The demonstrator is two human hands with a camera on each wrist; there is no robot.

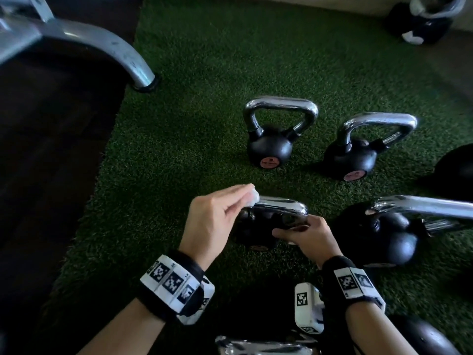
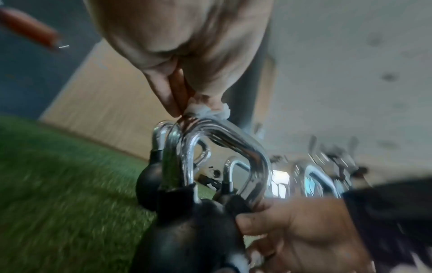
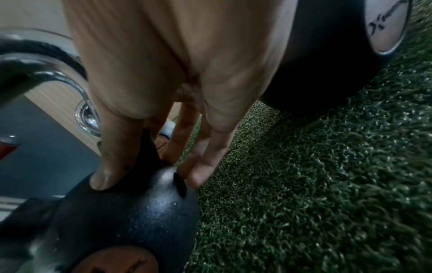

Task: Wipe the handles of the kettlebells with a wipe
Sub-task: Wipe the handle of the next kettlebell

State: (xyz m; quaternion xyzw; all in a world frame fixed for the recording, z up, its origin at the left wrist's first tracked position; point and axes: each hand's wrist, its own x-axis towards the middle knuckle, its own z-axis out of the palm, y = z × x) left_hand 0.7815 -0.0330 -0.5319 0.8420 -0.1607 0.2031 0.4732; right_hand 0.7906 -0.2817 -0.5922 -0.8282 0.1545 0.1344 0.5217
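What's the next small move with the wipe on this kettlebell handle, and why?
Probably draw the wipe rightward along the top bar of the chrome handle toward its far bend. The left hand pinches the wadded wipe against the handle's left corner, so most of the bar looks unwiped, and the right hand steadies the kettlebell low at the handle's base, out of the way.

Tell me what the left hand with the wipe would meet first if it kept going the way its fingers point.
The left hand pinches the wipe against the near kettlebell's chrome handle, so the fingertips press into it immediately. Past it, the next thing in line looks like the upright kettlebell farther back, though depth is unclear.
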